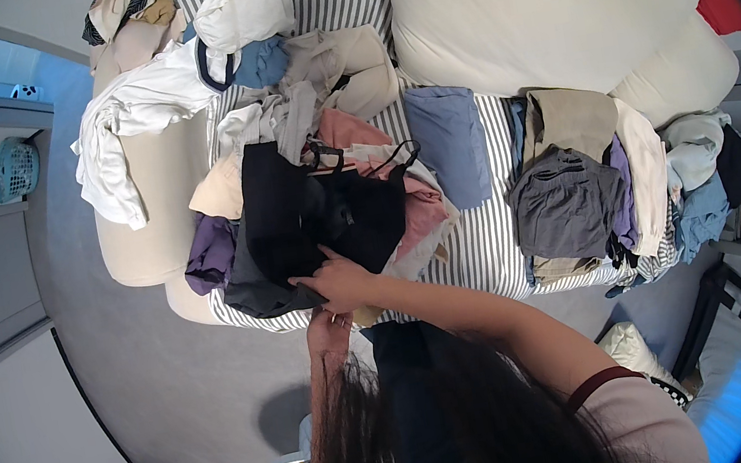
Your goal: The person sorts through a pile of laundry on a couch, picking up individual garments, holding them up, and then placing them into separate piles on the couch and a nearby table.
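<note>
A black garment with thin straps (367, 207) lies over a heap of clothes on a striped sofa (480, 244). My right hand (342, 280) rests on the lower edge of the dark cloth, thumb and forefinger spread. Just below it, my left hand (329, 327) is at the cloth's near edge with its fingers bent; the fingertips are partly hidden, so its grip cannot be told. Pink cloth (422, 213) shows to the right of the black garment, and purple cloth (210, 252) to its left. A folded blue garment (449, 144) lies farther right.
Stacked clothes, with dark grey shorts (567, 202) on top, lie on the sofa's right. White shirts (142, 97) drape over the left armrest (167, 190). Large cream cushions (523, 0) stand behind. A light blue plastic basket (15, 168) is at the far left. Long hair hangs before the camera.
</note>
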Available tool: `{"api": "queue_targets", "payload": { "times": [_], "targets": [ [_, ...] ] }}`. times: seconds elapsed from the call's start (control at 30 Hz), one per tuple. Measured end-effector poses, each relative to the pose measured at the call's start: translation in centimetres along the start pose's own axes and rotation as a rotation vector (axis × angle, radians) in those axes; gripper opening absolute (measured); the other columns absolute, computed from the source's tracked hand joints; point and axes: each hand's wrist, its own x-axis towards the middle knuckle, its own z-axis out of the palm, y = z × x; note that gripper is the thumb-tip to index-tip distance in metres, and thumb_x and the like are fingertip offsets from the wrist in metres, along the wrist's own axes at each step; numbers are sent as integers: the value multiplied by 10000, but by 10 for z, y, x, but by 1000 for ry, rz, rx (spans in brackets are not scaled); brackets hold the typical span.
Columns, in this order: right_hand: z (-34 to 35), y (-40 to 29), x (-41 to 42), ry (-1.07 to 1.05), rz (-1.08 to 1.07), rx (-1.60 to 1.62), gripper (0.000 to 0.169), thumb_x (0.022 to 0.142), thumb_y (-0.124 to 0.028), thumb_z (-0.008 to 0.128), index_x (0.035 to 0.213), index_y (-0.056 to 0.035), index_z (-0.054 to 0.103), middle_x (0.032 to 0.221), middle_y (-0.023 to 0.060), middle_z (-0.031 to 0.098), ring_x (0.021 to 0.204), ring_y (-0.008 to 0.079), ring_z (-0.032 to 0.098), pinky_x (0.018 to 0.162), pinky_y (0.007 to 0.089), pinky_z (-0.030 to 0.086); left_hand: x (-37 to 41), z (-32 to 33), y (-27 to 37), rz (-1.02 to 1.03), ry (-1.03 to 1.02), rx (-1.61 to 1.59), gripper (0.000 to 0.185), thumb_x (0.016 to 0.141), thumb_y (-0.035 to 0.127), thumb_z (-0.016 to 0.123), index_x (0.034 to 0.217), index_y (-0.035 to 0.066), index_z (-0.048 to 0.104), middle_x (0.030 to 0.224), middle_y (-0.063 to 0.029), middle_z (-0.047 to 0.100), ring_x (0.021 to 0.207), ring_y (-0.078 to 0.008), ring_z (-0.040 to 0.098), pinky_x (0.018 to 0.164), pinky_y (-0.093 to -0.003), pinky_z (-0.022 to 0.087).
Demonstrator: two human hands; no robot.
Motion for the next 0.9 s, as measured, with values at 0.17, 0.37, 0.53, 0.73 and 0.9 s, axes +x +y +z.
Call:
{"api": "queue_targets", "payload": {
  "times": [0.17,0.37,0.53,0.73,0.9],
  "targets": [
    [-1,5,-13,250,-56,-159,802,631,-197,674,1348,-144,318,854,100,546,874,256,527,980,422,307,-2,4,-7,3,-23,-7,223,810,52,480,1030,90,488,996,-29,516,940,-176,490,862,-319,406],
    [-31,-7,-39,443,109,77,843,639,-164,691,1353,-60,257,893,100,550,854,254,538,792,345,419,-4,16,1,45,47,-65,163,838,115,505,987,53,530,973,-47,542,958,-192,508,864,-316,407],
    [-25,1,-68,487,320,253,615,660,-188,708,1194,-44,438,905,138,611,821,307,594,685,365,468,-24,50,6,-107,-29,100,278,893,222,474,1063,8,528,1093,-99,546,1059,-222,500,893,-336,402],
    [-52,-24,-93,521,217,800,465,760,-144,681,1153,-40,455,827,60,607,763,177,599,649,297,450,-55,79,15,-111,-126,305,463,934,353,397,1265,30,367,1190,-101,489,1091,-214,479,957,-342,364],
    [-89,-56,-109,244,-23,1192,595,760,52,585,1275,-60,309,701,-42,298,619,47,302,571,191,282,-79,78,35,209,-404,311,705,782,392,647,1289,-1,353,1207,-77,480,1101,-169,465,910,-281,390]
  ]
}}
